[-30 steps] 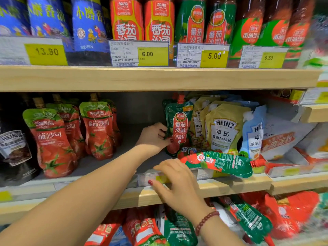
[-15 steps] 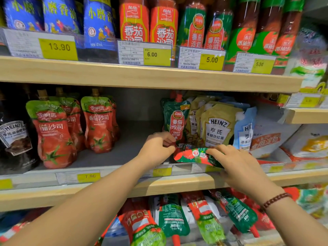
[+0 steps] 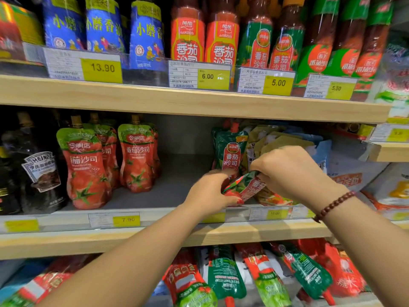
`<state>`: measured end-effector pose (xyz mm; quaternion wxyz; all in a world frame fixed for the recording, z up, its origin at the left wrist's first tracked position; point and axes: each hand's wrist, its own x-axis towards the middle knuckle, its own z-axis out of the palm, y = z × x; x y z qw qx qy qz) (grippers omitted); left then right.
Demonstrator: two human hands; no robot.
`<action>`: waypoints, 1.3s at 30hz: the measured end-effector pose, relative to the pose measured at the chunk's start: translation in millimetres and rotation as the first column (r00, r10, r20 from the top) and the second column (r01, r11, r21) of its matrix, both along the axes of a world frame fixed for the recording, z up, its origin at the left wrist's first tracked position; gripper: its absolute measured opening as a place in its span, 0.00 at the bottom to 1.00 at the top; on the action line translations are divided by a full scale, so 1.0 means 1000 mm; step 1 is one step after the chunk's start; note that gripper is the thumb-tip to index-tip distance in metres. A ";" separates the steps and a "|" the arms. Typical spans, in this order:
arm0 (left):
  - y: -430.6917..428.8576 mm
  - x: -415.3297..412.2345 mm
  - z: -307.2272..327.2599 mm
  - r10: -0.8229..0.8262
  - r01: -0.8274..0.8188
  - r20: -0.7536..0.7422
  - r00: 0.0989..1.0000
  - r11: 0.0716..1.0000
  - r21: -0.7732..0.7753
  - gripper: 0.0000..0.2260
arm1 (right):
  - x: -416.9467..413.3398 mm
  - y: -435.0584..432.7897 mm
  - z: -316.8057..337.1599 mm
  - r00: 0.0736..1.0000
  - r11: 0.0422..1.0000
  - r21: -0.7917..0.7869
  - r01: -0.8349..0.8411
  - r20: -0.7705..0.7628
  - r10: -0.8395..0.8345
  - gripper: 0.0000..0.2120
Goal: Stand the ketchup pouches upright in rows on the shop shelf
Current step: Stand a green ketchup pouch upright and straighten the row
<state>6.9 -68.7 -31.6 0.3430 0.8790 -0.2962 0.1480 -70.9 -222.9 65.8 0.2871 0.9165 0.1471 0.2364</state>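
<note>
A green-and-red ketchup pouch [image 3: 244, 187] is tilted at the front of the middle shelf [image 3: 168, 196], held between both hands. My left hand [image 3: 207, 193] grips its lower end, my right hand [image 3: 290, 171] grips its upper end. Behind it one matching green pouch [image 3: 230, 151] stands upright. Several more pouches [image 3: 225, 275] lie loose on the shelf below.
Red tomato pouches [image 3: 137, 160] stand in rows at the left of the middle shelf, next to a dark Heinz bottle [image 3: 42, 173]. Yellow and blue Heinz pouches [image 3: 285, 140] crowd behind my right hand. Bottles [image 3: 188, 36] and price tags [image 3: 199, 75] line the top shelf.
The pouch lay flat on the shelf's front edge. My right hand came up from below and took it, and both hands have lifted and tilted it toward upright.
</note>
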 end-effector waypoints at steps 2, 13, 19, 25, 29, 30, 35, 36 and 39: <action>-0.002 0.000 -0.005 0.004 -0.010 -0.064 0.998 0.995 -0.101 0.24 | 0.004 0.008 0.005 1.000 0.999 -0.031 -0.029 -0.006 0.029 0.10; 0.050 0.012 -0.006 0.041 -0.083 -0.189 0.981 0.973 -0.217 0.22 | -0.009 0.016 -0.035 0.900 0.817 0.412 -0.404 0.339 0.274 0.42; 0.078 0.014 -0.003 0.053 -0.090 -0.249 0.967 0.986 -0.142 0.24 | 0.012 0.042 -0.070 0.968 -0.003 0.997 -0.079 0.078 0.237 0.35; 0.080 0.010 0.000 -0.026 -0.019 -0.313 0.949 0.990 -0.142 0.20 | 0.046 0.056 -0.076 0.885 -0.057 0.993 0.100 -0.062 0.461 0.10; 0.080 0.008 0.000 -0.040 0.010 -0.294 0.955 0.995 -0.100 0.16 | 0.064 0.056 -0.078 0.903 -0.143 0.972 0.187 -0.112 0.416 0.08; 0.083 0.007 0.001 -0.005 -0.013 -0.272 0.962 0.998 -0.064 0.16 | 0.068 0.057 -0.079 0.907 -0.141 0.972 0.189 -0.118 0.403 0.07; 0.115 0.002 -0.001 0.150 -0.155 -0.251 0.956 0.988 0.000 0.21 | 0.088 0.071 -0.081 0.918 -0.060 0.986 0.157 -0.123 0.377 0.10; 0.120 0.000 -0.001 0.121 -0.132 -0.265 0.957 0.991 -0.027 0.19 | 0.093 0.075 -0.082 0.922 -0.068 0.986 0.155 -0.119 0.370 0.11; 0.125 -0.004 -0.001 0.036 -0.063 -0.270 0.962 0.994 -0.089 0.11 | 0.105 0.085 -0.085 0.932 -0.046 0.986 0.161 -0.136 0.335 0.15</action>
